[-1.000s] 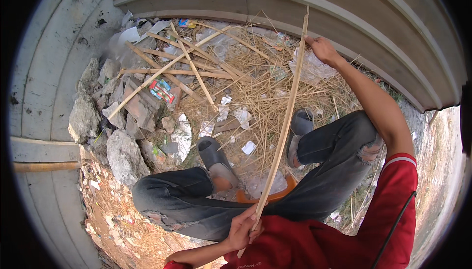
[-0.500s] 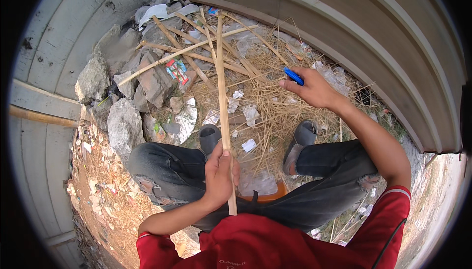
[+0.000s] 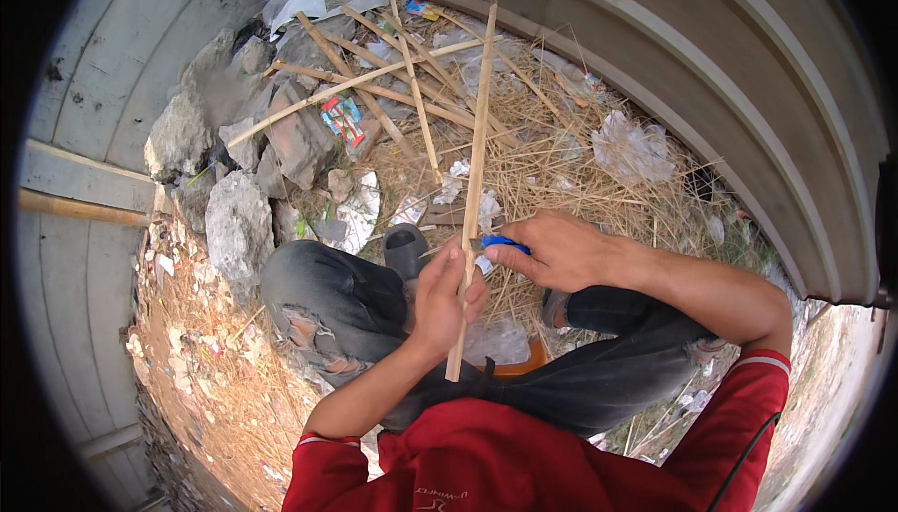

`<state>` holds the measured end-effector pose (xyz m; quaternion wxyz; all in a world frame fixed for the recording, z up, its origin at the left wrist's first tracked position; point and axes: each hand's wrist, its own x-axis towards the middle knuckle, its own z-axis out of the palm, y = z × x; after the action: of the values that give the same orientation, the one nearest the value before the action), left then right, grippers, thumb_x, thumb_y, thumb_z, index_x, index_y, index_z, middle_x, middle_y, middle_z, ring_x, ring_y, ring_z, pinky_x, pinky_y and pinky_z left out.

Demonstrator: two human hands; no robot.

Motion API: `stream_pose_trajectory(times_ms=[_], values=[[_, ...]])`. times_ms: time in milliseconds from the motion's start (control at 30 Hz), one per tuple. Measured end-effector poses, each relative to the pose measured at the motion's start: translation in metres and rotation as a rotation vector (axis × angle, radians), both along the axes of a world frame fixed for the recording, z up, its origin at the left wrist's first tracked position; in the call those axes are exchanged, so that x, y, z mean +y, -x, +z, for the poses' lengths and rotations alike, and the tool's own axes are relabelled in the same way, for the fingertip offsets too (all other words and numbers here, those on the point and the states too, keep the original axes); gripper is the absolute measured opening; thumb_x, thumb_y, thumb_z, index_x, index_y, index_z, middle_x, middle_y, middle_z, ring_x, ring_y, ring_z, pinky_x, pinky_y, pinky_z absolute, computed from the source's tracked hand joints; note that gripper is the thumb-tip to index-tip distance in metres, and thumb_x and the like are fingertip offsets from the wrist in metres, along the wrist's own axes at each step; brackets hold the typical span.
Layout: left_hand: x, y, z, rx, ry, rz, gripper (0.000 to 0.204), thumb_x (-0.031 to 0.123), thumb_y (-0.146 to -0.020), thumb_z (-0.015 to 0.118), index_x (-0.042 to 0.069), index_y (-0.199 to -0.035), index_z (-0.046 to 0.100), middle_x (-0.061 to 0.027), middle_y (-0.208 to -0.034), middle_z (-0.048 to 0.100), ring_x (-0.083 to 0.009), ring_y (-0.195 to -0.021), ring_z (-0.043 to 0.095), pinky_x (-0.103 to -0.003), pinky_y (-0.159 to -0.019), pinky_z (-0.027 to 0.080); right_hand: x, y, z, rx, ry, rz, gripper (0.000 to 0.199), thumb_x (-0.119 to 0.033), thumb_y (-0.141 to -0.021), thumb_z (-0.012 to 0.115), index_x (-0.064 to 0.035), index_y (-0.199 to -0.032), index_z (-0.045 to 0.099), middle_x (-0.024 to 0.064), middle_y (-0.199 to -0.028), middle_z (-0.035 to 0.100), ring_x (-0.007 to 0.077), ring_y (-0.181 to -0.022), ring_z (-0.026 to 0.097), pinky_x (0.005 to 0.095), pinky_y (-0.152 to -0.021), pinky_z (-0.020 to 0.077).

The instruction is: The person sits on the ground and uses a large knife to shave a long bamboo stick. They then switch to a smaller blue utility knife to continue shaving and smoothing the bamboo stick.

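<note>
Right hand [image 3: 561, 252] has come back from the straw to the long pale split bamboo strip [image 3: 473, 185], bringing a small blue-handled tool [image 3: 505, 245]; its fingers are closed on that tool. Left hand [image 3: 444, 297], nearest the body, fingers wrapped round the strip just above its lower end. Strip runs near-upright, long axis pointing away from the person. Tool meets the strip from its right side, just above the left-hand grip. Beyond the strip's far tip: heap of loose bamboo sticks [image 3: 393, 82] on dry straw.

A flat red-green wrapper [image 3: 342, 119] lies among rubble beside sticks.
</note>
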<state>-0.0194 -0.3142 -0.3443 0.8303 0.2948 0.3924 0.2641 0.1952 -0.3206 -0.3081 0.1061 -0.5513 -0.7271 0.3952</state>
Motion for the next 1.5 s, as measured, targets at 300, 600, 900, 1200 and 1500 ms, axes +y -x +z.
stream_pose_trajectory(times_ms=[300, 600, 900, 1200, 1500], values=[[-0.003, 0.006, -0.011, 0.104, -0.226, 0.012, 0.048, 0.030, -0.115, 0.033, 0.005, -0.155, 0.038, 0.0006, -0.064, 0.046, -0.0067, -0.047, 0.042, -0.022, -0.044, 0.036, 0.009, 0.013, -0.003, -0.172, -0.101, -0.008, 0.050, -0.046, -0.106, 0.050, -0.0004, -0.096, 0.069, 0.0244, -0.064, 0.062, 0.0471, -0.067, 0.065, 0.0555, -0.066, 0.0524], [-0.016, 0.017, -0.013, 0.133, -0.313, -0.034, 0.045, 0.028, -0.114, 0.036, 0.004, -0.152, 0.042, 0.0017, -0.057, 0.043, -0.0061, -0.042, 0.038, -0.023, -0.040, 0.034, 0.033, 0.001, -0.009, -0.233, -0.072, -0.090, 0.055, -0.050, -0.104, 0.050, -0.0013, -0.095, 0.073, 0.0251, -0.071, 0.068, 0.0463, -0.073, 0.069, 0.0549, -0.071, 0.0556], [-0.026, 0.026, -0.018, 0.194, -0.300, -0.102, 0.048, 0.027, -0.113, 0.036, 0.003, -0.155, 0.041, 0.0021, -0.059, 0.041, -0.0061, -0.044, 0.038, -0.022, -0.042, 0.034, 0.036, -0.007, -0.027, -0.293, -0.095, 0.002, 0.056, -0.053, -0.103, 0.049, -0.0033, -0.101, 0.074, 0.0235, -0.073, 0.069, 0.0457, -0.075, 0.070, 0.0551, -0.073, 0.0560], [-0.043, 0.041, -0.008, 0.198, -0.272, -0.175, 0.045, 0.025, -0.113, 0.032, 0.003, -0.152, 0.041, 0.0021, -0.057, 0.041, -0.0072, -0.044, 0.041, -0.023, -0.043, 0.037, 0.061, -0.035, -0.063, -0.248, -0.184, -0.199, 0.065, -0.055, -0.107, 0.039, 0.0006, -0.098, 0.073, 0.0266, -0.077, 0.069, 0.0480, -0.081, 0.069, 0.0565, -0.079, 0.0547], [-0.108, 0.085, 0.012, 0.099, -0.165, -0.450, 0.050, 0.021, -0.113, 0.035, 0.005, -0.161, 0.031, 0.0002, -0.061, 0.046, -0.0067, -0.048, 0.043, -0.023, -0.046, 0.041, 0.075, -0.210, -0.044, -0.361, -0.173, -0.811, 0.072, -0.057, -0.106, 0.041, 0.0085, -0.102, 0.071, 0.0322, -0.080, 0.066, 0.0469, -0.085, 0.065, 0.0505, -0.082, 0.0495]])
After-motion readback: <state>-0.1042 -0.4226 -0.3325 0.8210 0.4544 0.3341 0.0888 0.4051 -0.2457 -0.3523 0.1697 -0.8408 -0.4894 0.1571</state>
